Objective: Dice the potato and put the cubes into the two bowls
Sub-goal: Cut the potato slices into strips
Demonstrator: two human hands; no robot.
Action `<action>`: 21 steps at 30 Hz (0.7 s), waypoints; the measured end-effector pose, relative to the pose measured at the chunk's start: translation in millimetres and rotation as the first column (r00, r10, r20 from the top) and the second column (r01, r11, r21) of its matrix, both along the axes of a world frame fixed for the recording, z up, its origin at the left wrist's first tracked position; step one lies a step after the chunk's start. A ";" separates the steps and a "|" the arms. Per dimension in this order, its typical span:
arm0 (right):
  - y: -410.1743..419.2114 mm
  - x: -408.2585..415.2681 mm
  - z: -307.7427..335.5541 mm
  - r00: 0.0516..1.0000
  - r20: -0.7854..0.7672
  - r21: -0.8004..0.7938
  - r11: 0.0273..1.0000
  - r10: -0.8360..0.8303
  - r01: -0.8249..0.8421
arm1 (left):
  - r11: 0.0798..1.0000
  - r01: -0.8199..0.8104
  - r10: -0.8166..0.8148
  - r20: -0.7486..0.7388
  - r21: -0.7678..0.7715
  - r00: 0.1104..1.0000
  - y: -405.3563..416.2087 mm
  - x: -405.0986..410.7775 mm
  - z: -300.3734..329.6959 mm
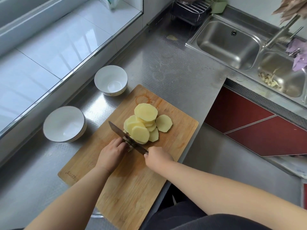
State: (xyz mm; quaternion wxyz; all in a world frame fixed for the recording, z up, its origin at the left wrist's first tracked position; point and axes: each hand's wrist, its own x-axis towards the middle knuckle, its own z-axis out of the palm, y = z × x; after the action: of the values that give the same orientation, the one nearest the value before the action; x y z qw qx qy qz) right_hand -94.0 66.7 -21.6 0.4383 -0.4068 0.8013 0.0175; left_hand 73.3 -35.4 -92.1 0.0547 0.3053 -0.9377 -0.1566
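Observation:
Several pale yellow potato slices (144,124) lie in an overlapping pile in the middle of the wooden cutting board (132,176). A dark knife (119,132) lies slanted along the pile's near side, its edge on the board. My right hand (157,157) grips the knife's handle at the lower right. My left hand (111,151) is on the near side of the blade, fingers resting against its flat. Two empty white bowls stand left of the board on the steel counter, the far bowl (111,80) and the near bowl (64,124).
The steel counter (166,67) runs back to a double sink (227,44) at the right, with peelings in its near basin (270,80). A dish rack (191,9) stands behind. A window ledge (49,44) runs along the left. Red cabinet fronts (249,123) lie below the counter edge.

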 end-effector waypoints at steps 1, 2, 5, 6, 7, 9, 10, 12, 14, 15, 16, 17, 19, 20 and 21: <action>-1.9 -4.5 0.0 0.999 0.033 0.001 1.000 -0.031 0.031 | 1.000 0.002 -0.002 0.004 0.007 1.000 -0.2 0.0 -0.2; -3.4 -9.0 0.2 0.997 0.059 0.002 0.999 -0.054 0.054 | 1.000 0.001 -0.002 0.012 0.011 1.000 -0.8 0.0 -0.1; -2.3 -15.8 2.1 0.996 0.073 -0.019 0.998 -0.059 0.060 | 1.000 0.008 -0.008 0.025 0.015 1.000 -2.1 1.2 2.3; -0.2 -15.9 3.2 0.996 0.073 -0.034 0.998 -0.049 0.052 | 1.000 0.017 -0.018 0.024 0.008 1.000 -2.1 2.0 3.2; 1.6 -15.3 5.0 0.997 0.067 -0.055 0.998 -0.034 0.038 | 1.000 0.027 -0.027 0.019 -0.003 0.999 -2.0 2.9 4.7; 4.3 -12.9 9.3 0.999 0.036 -0.095 0.995 0.005 -0.002 | 0.999 0.045 -0.045 0.008 -0.026 0.999 -2.4 4.5 5.6; 4.9 -11.1 10.5 0.999 0.018 -0.109 0.994 0.026 -0.024 | 0.998 0.053 -0.052 0.009 -0.035 0.999 -2.6 5.1 4.9; 5.5 -5.8 12.0 0.998 -0.007 -0.122 0.990 0.065 -0.065 | 0.997 0.063 -0.062 0.019 -0.049 0.998 -3.1 6.2 2.2; 6.0 0.1 11.8 0.995 -0.035 -0.118 0.988 0.094 -0.097 | 0.997 0.058 -0.056 0.038 -0.048 0.998 -2.6 6.6 0.7; 5.9 2.2 11.6 0.994 -0.043 -0.113 0.988 0.097 -0.101 | 0.997 0.056 -0.054 0.040 -0.046 0.998 -2.3 7.1 0.3; 5.3 3.6 11.0 0.995 -0.044 -0.107 0.990 0.092 -0.096 | 0.997 0.055 -0.053 0.035 -0.045 0.998 -2.4 7.4 -0.4; 4.6 5.1 10.4 0.996 -0.040 -0.101 0.991 0.085 -0.088 | 0.998 0.053 -0.052 0.028 -0.044 0.998 -2.5 7.8 -0.9; 3.4 7.3 8.7 0.996 -0.038 -0.089 0.993 0.078 -0.081 | 0.998 0.049 -0.049 0.015 -0.043 0.999 -2.6 7.7 -2.5; 2.8 8.6 7.6 0.996 -0.039 -0.079 0.993 0.079 -0.082 | 0.998 0.048 -0.047 0.012 -0.045 0.999 -2.3 7.4 -3.1; 2.2 9.7 6.2 0.996 -0.039 -0.067 0.994 0.081 -0.084 | 0.998 0.045 -0.045 0.010 -0.048 0.999 -1.6 7.3 -3.4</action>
State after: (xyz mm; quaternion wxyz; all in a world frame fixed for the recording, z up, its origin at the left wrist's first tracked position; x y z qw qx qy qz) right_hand -84.4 68.9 -15.4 0.4086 -0.4540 0.7916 0.0153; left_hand 80.6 -37.1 -95.5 0.0541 0.2834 -0.9480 -0.1340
